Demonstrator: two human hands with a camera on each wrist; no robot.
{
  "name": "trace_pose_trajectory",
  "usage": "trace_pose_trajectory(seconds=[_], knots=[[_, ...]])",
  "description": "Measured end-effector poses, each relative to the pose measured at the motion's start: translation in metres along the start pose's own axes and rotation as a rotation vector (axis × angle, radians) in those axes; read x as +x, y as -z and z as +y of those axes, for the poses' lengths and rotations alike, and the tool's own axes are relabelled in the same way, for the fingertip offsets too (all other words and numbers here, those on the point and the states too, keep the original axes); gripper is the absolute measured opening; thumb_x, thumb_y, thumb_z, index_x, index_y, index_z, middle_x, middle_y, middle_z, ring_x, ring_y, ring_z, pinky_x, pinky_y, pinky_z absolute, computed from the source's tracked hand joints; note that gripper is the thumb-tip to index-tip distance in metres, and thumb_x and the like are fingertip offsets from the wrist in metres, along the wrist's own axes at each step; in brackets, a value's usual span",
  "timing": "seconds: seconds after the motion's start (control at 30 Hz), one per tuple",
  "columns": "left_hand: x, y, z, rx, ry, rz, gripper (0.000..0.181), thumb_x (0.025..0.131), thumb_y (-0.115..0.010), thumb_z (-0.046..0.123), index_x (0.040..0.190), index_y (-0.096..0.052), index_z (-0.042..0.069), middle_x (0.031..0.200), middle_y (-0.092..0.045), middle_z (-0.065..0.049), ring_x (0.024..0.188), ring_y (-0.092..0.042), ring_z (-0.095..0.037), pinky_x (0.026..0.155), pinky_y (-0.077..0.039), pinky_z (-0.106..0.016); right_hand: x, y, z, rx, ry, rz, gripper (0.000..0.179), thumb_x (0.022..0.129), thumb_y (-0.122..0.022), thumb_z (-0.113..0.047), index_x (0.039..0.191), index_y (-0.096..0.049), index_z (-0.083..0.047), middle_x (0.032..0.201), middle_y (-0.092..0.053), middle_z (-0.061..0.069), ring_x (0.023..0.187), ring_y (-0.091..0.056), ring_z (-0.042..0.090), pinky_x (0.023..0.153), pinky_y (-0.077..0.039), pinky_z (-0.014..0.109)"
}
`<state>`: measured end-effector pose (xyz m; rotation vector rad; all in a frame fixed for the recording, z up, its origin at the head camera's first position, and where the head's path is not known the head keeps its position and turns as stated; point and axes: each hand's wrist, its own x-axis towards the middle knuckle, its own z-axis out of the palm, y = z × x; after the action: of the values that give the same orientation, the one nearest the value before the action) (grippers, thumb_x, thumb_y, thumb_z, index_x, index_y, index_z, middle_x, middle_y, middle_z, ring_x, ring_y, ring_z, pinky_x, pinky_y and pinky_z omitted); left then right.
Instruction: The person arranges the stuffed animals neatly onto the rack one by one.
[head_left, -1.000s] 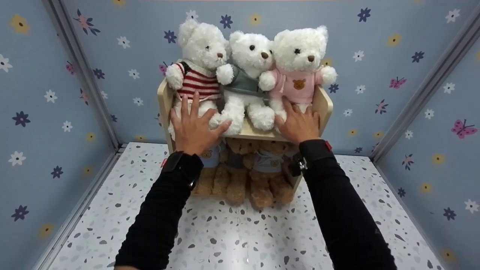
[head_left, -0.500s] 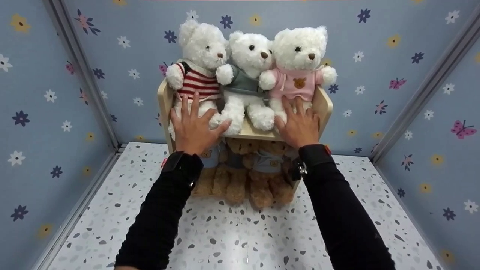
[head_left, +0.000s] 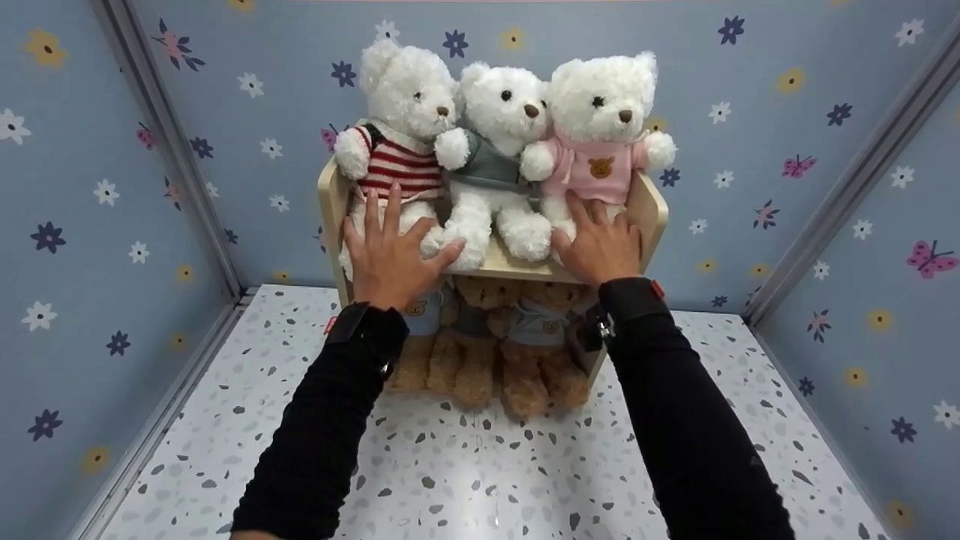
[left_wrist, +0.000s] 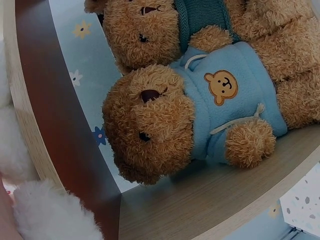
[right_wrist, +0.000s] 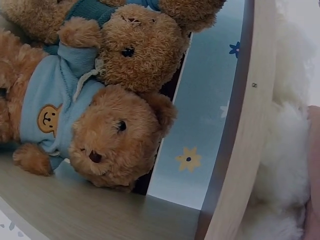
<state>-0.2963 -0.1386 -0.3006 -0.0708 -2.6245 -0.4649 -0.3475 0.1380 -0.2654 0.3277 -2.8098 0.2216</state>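
Observation:
Three white teddy bears sit side by side on the top board of a small wooden shelf [head_left: 517, 264]. My left hand [head_left: 391, 259] rests with fingers spread on the legs of the teddy bear in a red-striped sweater [head_left: 401, 169]. On the right, my right hand [head_left: 604, 247] lies over the legs of the teddy bear in a pink top [head_left: 592, 169], its fingertips below the top's hem. Between the hands sits the teddy bear in a grey-green top [head_left: 491, 161], its legs pointing forward.
Several brown teddy bears fill the lower compartment, among them one in a light-blue hoodie [left_wrist: 150, 125] and another in a blue hoodie [right_wrist: 120, 135]. Flowered blue panels [head_left: 90, 225] enclose the left, back and right. The floor [head_left: 465, 480] is speckled white.
My right hand's fingers have shifted slightly over the pink-topped bear's legs. My left hand and the bears look the same.

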Motion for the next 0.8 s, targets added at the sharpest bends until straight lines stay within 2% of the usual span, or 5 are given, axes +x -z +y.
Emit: trace_pose_trajectory(seconds=[0.2, 0.43, 0.6, 0.8], knots=[[0.0, 0.0, 0.001, 0.006, 0.011, -0.026, 0.07, 0.096, -0.042, 0.073, 0.146, -0.055, 0.026, 0.17, -0.001, -0.008, 0.155, 0.005, -0.037, 0.118, 0.003, -0.068, 0.0, -0.003, 0.002, 0.005, -0.007, 0.0, 0.067, 0.104, -0.04, -0.05, 0.162, -0.023, -0.022, 0.161, -0.033, 0.014, 0.13, -0.038, 0.059, 0.101, -0.033, 0.069], [0.001, 0.0, 0.001, 0.007, 0.006, -0.011, 0.07, 0.096, -0.043, 0.072, 0.146, -0.055, 0.025, 0.17, -0.002, -0.008, 0.155, 0.004, -0.037, 0.118, 0.003, -0.068, -0.003, -0.006, 0.003, -0.002, 0.014, 0.054, 0.067, 0.104, -0.041, -0.049, 0.162, -0.025, -0.021, 0.159, -0.035, 0.015, 0.126, -0.042, 0.057, 0.097, -0.036, 0.068], [0.001, -0.003, 0.001, 0.004, -0.003, -0.018, 0.07, 0.096, -0.042, 0.073, 0.146, -0.055, 0.026, 0.17, -0.003, -0.009, 0.155, 0.004, -0.037, 0.117, 0.002, -0.069, -0.01, -0.008, 0.007, 0.011, 0.021, 0.061, 0.068, 0.104, -0.042, -0.052, 0.162, -0.025, -0.02, 0.157, -0.036, 0.017, 0.129, -0.04, 0.055, 0.098, -0.036, 0.067], [0.001, 0.0, 0.0, -0.008, -0.004, -0.01, 0.07, 0.096, -0.042, 0.072, 0.146, -0.056, 0.024, 0.17, -0.004, -0.009, 0.155, 0.005, -0.036, 0.118, 0.004, -0.068, -0.021, -0.01, 0.007, 0.062, 0.052, 0.081, 0.069, 0.105, -0.045, -0.05, 0.161, -0.027, -0.014, 0.163, -0.029, 0.016, 0.141, -0.028, 0.054, 0.114, -0.024, 0.064]])
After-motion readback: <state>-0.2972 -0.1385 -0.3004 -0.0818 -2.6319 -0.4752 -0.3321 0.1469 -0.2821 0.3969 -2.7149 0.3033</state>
